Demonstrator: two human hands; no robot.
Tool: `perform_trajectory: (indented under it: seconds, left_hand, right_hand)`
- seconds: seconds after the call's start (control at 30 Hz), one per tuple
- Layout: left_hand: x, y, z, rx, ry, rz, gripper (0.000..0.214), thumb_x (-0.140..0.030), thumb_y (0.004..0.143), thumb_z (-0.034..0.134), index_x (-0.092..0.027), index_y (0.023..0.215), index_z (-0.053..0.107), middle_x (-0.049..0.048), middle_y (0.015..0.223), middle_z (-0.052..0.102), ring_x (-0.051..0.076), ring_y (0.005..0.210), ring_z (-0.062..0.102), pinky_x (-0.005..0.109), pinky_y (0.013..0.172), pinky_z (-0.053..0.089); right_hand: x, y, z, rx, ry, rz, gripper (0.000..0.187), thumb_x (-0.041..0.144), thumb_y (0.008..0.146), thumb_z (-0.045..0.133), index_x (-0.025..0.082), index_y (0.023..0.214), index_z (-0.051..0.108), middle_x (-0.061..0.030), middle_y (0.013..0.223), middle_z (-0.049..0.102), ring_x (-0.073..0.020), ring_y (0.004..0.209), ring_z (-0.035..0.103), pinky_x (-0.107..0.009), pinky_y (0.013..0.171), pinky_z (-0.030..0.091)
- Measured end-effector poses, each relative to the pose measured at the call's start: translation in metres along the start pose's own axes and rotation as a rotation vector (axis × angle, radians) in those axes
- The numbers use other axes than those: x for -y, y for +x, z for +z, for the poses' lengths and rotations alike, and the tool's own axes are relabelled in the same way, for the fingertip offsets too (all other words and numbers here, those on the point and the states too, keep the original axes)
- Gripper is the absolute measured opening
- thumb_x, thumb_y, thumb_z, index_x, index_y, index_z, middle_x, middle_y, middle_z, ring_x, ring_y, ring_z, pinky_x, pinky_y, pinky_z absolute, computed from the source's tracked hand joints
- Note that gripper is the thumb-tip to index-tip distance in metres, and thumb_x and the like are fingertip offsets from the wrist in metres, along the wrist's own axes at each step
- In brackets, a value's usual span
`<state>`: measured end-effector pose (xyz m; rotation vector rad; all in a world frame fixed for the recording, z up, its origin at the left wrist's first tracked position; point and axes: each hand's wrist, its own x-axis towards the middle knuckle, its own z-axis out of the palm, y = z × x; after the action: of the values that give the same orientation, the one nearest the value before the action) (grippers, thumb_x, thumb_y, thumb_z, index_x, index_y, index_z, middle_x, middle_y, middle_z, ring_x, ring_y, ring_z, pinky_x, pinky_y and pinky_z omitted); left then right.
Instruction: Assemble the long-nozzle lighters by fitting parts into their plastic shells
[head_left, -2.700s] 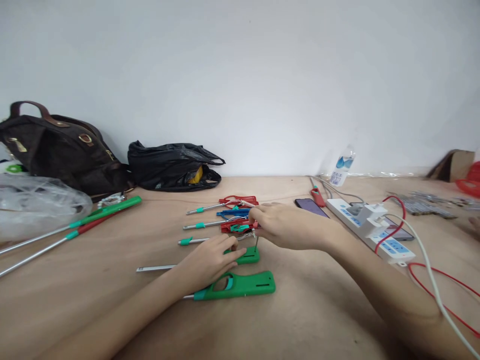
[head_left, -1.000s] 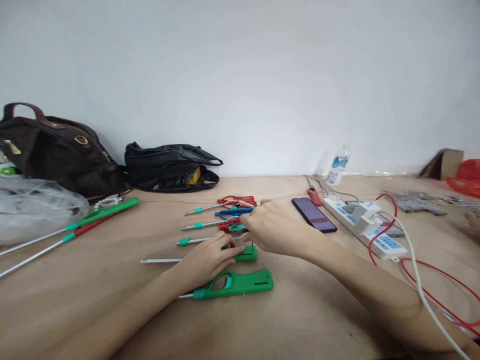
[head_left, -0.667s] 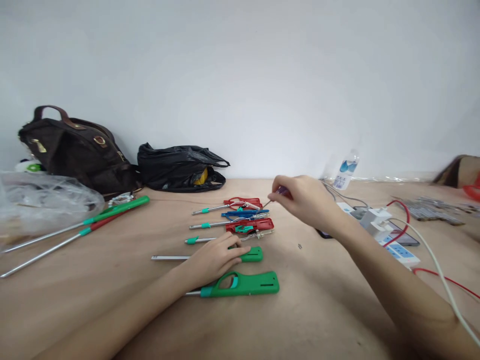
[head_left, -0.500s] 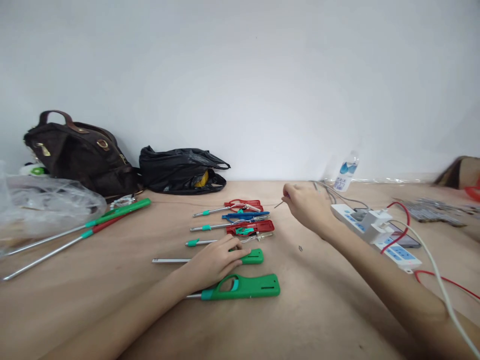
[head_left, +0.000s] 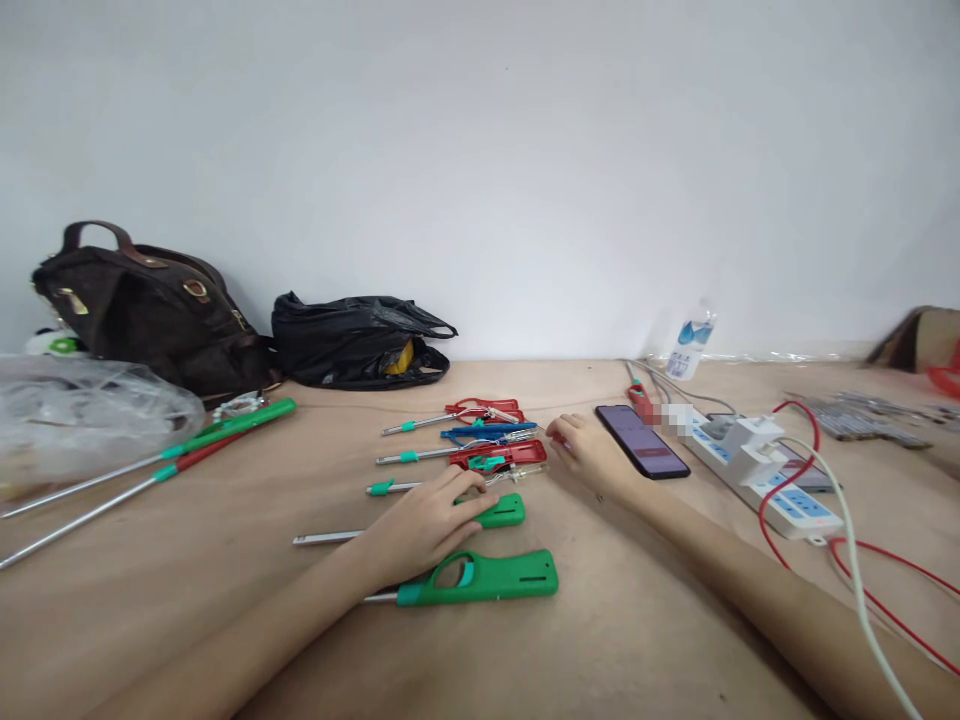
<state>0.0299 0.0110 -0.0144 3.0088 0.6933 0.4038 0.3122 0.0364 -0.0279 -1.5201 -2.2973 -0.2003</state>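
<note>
My left hand (head_left: pixel 431 525) lies over a green lighter (head_left: pixel 504 511) with a long metal barrel, its fingers bent across the handle. Nearer to me is a second green lighter (head_left: pixel 495 577), partly under that wrist. Beyond them lie several opened lighters: a red casing (head_left: pixel 517 455), a blue casing (head_left: pixel 484 432) and another red casing (head_left: pixel 495 408), with wires and clear parts exposed. My right hand (head_left: pixel 581 450) is low on the table just right of these casings, its fingers curled. Anything in its fingertips is too small to make out.
On the right are a phone (head_left: pixel 643 442), a power strip (head_left: pixel 784 505) with plugs and red and white cables, and a bottle (head_left: pixel 690 345). To the left lie two long lighters (head_left: pixel 232 428), a clear plastic bag (head_left: pixel 97 410), a brown bag (head_left: pixel 150 310) and a black plastic bag (head_left: pixel 360 340).
My right hand has moved down and slightly toward the opened lighters, uncovering the phone. The thin metal rod seen in it before no longer shows clearly. My left hand stays on the green lighter.
</note>
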Motion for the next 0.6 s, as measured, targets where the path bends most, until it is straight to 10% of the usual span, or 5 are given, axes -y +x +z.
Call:
perform_trajectory:
  seconds: [0.2,0.6]
  left_hand:
    - [0.010,-0.004,-0.010,0.025,0.030,-0.073,0.018,-0.028,0.095,0.047,-0.018,0.096,0.062,0.0070,0.101,0.060,0.023,0.096,0.055,0.036,0.085,0.045]
    - [0.014,-0.006,-0.011,0.161,-0.059,-0.112,0.035,-0.038,0.090,0.058,-0.020,0.119,0.058,0.0087,0.120,0.058,0.026,0.104,0.058,0.036,0.087,0.047]
  right_hand:
    - [0.019,-0.006,0.003,-0.002,0.184,-0.303,0.006,0.012,0.086,0.052,0.018,0.084,0.055,-0.0068,0.087,0.060,-0.0205,0.087,0.052,-0.033,0.076,0.042]
    - [0.024,-0.011,0.010,0.001,0.175,-0.290,0.009,0.016,0.090,0.048,0.017,0.090,0.058,-0.0105,0.098,0.058,-0.0244,0.099,0.051,-0.041,0.084,0.044]
